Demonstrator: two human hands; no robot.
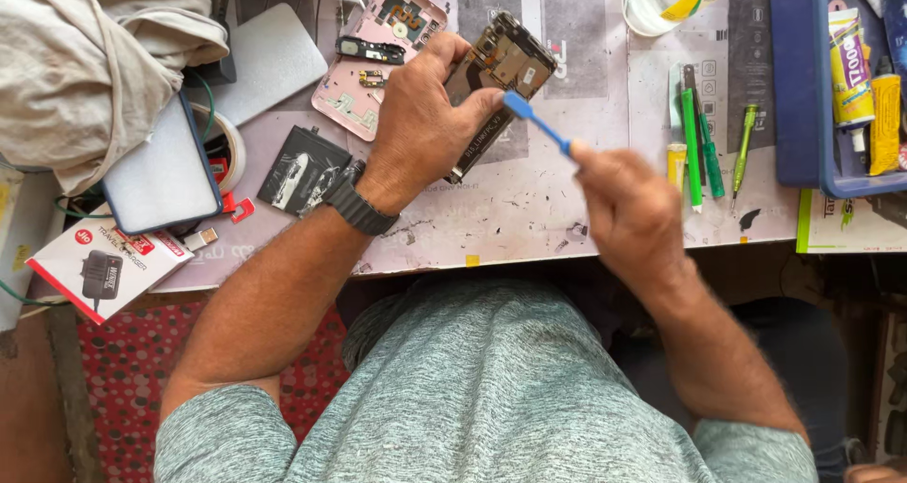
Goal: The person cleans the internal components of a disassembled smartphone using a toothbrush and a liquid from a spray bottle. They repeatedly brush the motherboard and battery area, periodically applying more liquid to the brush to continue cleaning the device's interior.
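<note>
Cluttered before us lies our worn workbench (pixel 529 209). Our left hand (pixel 420 124) grips one opened phone (pixel 499 67); our right hand (pixel 628 209) pinches one blue pry tool (pixel 534 119).

I sat at a tabletop (pixel 529 228) covered with a worn, scuffed grey mat printed with dark panels. Its near edge ran just before my lap. Below its left corner lay red flooring with pale dots (pixel 123 388). Soft, even light fell across everything.
</note>
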